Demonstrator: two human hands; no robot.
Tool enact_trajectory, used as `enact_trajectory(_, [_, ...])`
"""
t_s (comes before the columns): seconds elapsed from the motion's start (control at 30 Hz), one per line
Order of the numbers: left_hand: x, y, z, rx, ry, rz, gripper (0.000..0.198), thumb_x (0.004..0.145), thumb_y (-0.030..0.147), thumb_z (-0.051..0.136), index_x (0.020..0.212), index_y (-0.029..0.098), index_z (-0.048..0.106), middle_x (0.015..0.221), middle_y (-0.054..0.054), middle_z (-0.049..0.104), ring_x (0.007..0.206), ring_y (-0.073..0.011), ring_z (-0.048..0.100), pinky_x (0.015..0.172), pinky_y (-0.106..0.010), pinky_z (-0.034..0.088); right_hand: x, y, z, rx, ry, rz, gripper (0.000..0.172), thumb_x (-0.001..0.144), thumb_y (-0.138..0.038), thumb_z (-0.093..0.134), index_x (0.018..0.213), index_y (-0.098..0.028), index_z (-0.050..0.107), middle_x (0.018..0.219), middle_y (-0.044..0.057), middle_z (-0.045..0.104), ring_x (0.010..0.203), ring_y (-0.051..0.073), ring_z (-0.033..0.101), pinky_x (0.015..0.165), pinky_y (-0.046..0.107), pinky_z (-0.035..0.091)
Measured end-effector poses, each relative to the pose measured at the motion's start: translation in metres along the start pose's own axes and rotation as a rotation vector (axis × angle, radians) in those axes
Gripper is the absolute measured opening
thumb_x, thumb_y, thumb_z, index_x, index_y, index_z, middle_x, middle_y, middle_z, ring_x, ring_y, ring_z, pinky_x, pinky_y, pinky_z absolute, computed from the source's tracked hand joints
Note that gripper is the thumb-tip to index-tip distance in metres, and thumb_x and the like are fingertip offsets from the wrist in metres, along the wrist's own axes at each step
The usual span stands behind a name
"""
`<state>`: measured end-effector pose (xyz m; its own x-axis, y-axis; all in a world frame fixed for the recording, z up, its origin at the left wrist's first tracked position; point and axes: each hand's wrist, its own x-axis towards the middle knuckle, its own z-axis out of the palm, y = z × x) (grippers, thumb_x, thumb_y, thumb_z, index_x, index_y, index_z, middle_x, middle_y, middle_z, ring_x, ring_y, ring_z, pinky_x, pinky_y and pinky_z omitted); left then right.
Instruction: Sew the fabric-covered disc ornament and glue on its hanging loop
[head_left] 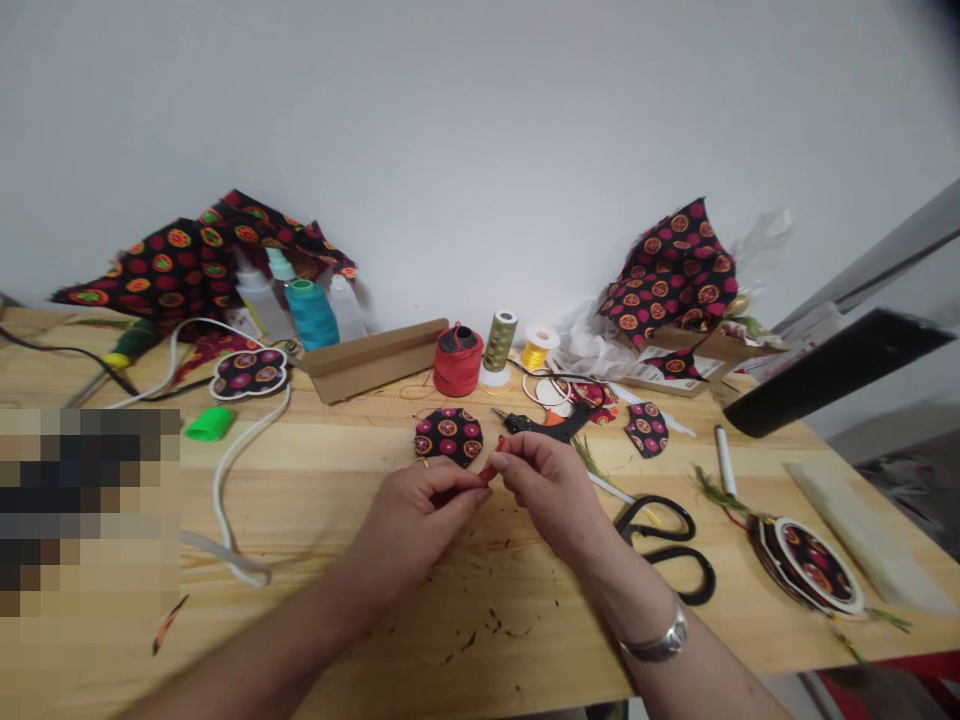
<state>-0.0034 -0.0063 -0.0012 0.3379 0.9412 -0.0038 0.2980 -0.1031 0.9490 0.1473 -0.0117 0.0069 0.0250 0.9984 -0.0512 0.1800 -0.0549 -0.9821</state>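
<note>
Over the middle of the table, my left hand (431, 510) and my right hand (551, 490) meet, pinching a short red cord (492, 470) between their fingertips. Part of the cord is covered by the fingers, so its full length is hidden. Just behind my left hand lies a patterned fabric disc (448, 436), dark with pink and orange motifs. Beyond it stands a spool of red thread (457, 362). A black glue gun (544, 424) rests behind my right hand, and the black-handled scissors (667, 545) lie beside my right forearm.
Green thread (501, 340), yellow thread (535, 350) and a cardboard tray (379, 362) line the back. On the left are a teal thread cone (312, 316), a white cable (223, 480) and a flower-shaped piece (249, 372). Stacked round pieces (814, 565) and a marker (724, 460) lie right.
</note>
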Motion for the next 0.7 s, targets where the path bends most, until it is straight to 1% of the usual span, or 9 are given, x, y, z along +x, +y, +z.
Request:
enact_trajectory(0.1, [0.000,-0.004,0.001,0.012,-0.016,0.022,0.016,0.075,0.027,0.058,0.076,0.023,0.074,0.079,-0.001,0.071,0.076,-0.0178,0.061,0.072,-0.027,0.043,0.000,0.003,0.002,0.127,-0.028,0.075,0.016,0.072,-0.030,0.058,0.064,-0.016,0.057,0.054,-0.004,0.051,0.043,0.006,0.032,0.040,0.019,0.024])
enact_trajectory(0.23, [-0.001,-0.007,0.002,0.026,-0.041,0.045,0.018,0.077,0.028,0.056,0.079,0.025,0.074,0.082,-0.001,0.070,0.079,-0.0185,0.061,0.073,-0.027,0.043,0.000,0.004,0.005,0.297,-0.085,0.144,0.021,0.069,-0.034,0.061,0.064,-0.015,0.054,0.053,-0.005,0.049,0.042,0.005,0.030,0.041,0.019,0.021])
enact_trajectory(0.33, [-0.001,-0.007,0.002,0.048,-0.079,0.055,0.020,0.079,0.028,0.053,0.077,0.023,0.073,0.078,-0.002,0.068,0.079,-0.0188,0.061,0.074,-0.028,0.043,-0.001,0.005,0.006,0.343,-0.106,0.155,0.022,0.068,-0.033,0.063,0.064,-0.015,0.051,0.055,-0.005,0.049,0.043,0.004,0.032,0.042,0.018,0.022])
enact_trajectory(0.43, [0.000,-0.004,0.001,0.073,-0.106,0.032,0.021,0.079,0.028,0.052,0.077,0.021,0.072,0.078,-0.003,0.067,0.076,-0.0192,0.060,0.072,-0.028,0.044,0.000,0.006,0.005,0.340,-0.105,0.146,0.022,0.069,-0.034,0.063,0.065,-0.015,0.052,0.054,-0.005,0.048,0.043,0.004,0.033,0.042,0.018,0.023])
enact_trajectory(0.5, [0.001,-0.001,-0.001,0.077,-0.053,0.018,0.021,0.078,0.028,0.053,0.071,0.019,0.071,0.085,-0.005,0.065,0.081,-0.0203,0.059,0.074,-0.029,0.044,0.000,0.006,0.004,0.331,-0.087,0.132,0.023,0.070,-0.035,0.063,0.066,-0.015,0.053,0.053,-0.005,0.047,0.043,0.004,0.033,0.041,0.018,0.023])
enact_trajectory(0.6, [0.001,0.003,-0.005,0.037,0.157,0.055,0.025,0.078,0.030,0.053,0.061,0.018,0.067,0.097,-0.007,0.060,0.096,-0.0220,0.055,0.085,-0.030,0.041,0.001,0.005,0.002,0.297,-0.052,0.108,0.024,0.070,-0.036,0.062,0.064,-0.015,0.053,0.052,-0.005,0.045,0.042,0.004,0.033,0.041,0.018,0.024])
enact_trajectory(0.63, [0.001,0.004,-0.006,0.008,0.227,0.079,0.025,0.079,0.030,0.052,0.061,0.017,0.065,0.099,-0.007,0.058,0.100,-0.0219,0.053,0.088,-0.030,0.039,0.001,0.004,0.001,0.284,-0.046,0.100,0.024,0.070,-0.036,0.062,0.063,-0.015,0.052,0.053,-0.005,0.046,0.043,0.005,0.033,0.041,0.018,0.024])
enact_trajectory(0.67, [0.001,0.004,-0.007,-0.031,0.272,0.103,0.023,0.079,0.029,0.052,0.064,0.017,0.064,0.100,-0.007,0.058,0.103,-0.0215,0.052,0.091,-0.030,0.038,0.001,0.004,0.001,0.266,-0.043,0.091,0.024,0.070,-0.036,0.062,0.063,-0.015,0.053,0.054,-0.005,0.048,0.043,0.005,0.034,0.041,0.018,0.025])
enact_trajectory(0.7, [0.001,0.004,-0.006,-0.078,0.287,0.116,0.020,0.079,0.028,0.052,0.068,0.017,0.064,0.102,-0.007,0.057,0.104,-0.0210,0.052,0.092,-0.030,0.037,0.001,0.004,0.001,0.244,-0.041,0.084,0.023,0.070,-0.035,0.061,0.063,-0.015,0.053,0.055,-0.004,0.049,0.043,0.005,0.034,0.041,0.019,0.025])
